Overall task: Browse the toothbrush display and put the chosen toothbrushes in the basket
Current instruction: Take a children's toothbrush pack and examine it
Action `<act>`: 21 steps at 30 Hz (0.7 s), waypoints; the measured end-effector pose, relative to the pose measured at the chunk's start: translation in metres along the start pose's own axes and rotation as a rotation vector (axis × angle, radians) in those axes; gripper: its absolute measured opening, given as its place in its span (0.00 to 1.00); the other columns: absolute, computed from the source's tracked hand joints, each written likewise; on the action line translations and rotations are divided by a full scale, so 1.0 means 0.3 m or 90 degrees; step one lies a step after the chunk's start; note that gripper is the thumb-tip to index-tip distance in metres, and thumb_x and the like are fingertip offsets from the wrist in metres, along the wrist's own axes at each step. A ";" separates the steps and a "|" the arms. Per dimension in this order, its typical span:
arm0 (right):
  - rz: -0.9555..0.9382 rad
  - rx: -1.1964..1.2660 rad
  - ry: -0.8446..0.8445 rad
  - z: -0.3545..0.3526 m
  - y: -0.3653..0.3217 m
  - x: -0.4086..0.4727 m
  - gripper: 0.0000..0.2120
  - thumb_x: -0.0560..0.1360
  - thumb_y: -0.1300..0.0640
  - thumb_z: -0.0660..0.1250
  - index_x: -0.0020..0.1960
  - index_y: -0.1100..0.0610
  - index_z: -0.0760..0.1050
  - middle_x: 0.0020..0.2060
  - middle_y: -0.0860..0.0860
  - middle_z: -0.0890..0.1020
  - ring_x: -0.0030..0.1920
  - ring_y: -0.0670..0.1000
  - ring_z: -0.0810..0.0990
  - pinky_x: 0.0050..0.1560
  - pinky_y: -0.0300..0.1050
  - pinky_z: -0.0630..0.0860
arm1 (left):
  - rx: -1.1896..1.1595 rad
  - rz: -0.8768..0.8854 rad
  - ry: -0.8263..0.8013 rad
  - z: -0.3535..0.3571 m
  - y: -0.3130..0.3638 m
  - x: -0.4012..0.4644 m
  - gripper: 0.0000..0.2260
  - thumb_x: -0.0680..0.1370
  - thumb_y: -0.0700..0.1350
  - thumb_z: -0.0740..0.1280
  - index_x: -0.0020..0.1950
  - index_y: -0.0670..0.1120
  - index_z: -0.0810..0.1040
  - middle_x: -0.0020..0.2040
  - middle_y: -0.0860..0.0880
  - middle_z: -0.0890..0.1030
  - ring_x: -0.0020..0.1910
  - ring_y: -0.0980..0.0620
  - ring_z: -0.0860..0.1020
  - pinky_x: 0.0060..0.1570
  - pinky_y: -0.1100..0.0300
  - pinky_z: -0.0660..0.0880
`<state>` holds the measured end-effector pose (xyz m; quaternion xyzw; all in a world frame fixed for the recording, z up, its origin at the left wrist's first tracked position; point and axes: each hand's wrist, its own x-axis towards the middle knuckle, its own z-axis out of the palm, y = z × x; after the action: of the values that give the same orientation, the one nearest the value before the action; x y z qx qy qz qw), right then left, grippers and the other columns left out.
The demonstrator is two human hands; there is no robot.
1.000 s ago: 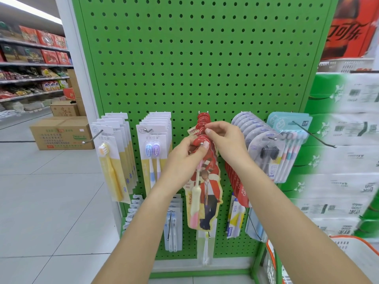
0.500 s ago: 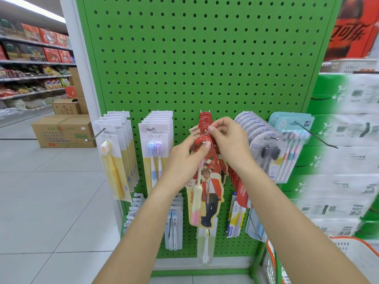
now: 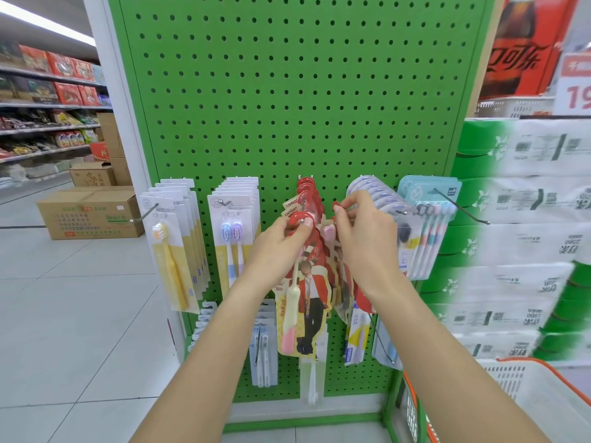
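Left hand (image 3: pixel 281 241) pinches front red-topped toothbrush pack (image 3: pixel 302 282) steady; right hand (image 3: pixel 361 231) pinches next pack's tab (frame centre), likely unhooking.

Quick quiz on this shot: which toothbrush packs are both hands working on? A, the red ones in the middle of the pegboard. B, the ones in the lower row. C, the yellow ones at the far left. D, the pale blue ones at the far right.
A: the left hand pinches the front red pack at its hook, and the right hand pinches a red tab just beside it.
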<state>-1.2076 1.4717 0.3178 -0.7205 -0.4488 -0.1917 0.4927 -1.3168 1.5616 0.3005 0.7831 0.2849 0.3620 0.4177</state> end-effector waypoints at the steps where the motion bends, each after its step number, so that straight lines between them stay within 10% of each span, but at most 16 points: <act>1: 0.003 -0.002 0.003 -0.016 0.002 -0.011 0.06 0.81 0.54 0.61 0.51 0.57 0.73 0.40 0.54 0.83 0.42 0.56 0.80 0.45 0.53 0.75 | -0.004 -0.005 0.000 0.001 0.002 -0.001 0.12 0.80 0.60 0.60 0.56 0.54 0.74 0.51 0.55 0.82 0.51 0.54 0.80 0.57 0.50 0.76; 16: 0.134 0.124 -0.028 -0.241 0.068 -0.272 0.03 0.77 0.53 0.67 0.45 0.49 0.75 0.34 0.38 0.78 0.37 0.40 0.80 0.43 0.49 0.79 | -0.042 -0.045 -0.020 0.019 0.027 -0.015 0.09 0.81 0.59 0.60 0.50 0.56 0.75 0.48 0.54 0.84 0.48 0.52 0.83 0.57 0.49 0.77; 21: 0.181 0.168 -0.029 -0.253 0.121 -0.366 0.02 0.76 0.54 0.69 0.45 0.48 0.77 0.35 0.41 0.81 0.39 0.34 0.79 0.43 0.46 0.80 | -0.010 -0.030 -0.020 0.010 0.020 -0.018 0.16 0.79 0.56 0.64 0.62 0.48 0.73 0.52 0.54 0.81 0.50 0.54 0.81 0.53 0.56 0.77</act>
<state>-1.2222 1.3504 0.2527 -0.7100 -0.3750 -0.0436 0.5944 -1.3166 1.5532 0.3028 0.7786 0.2934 0.3419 0.4368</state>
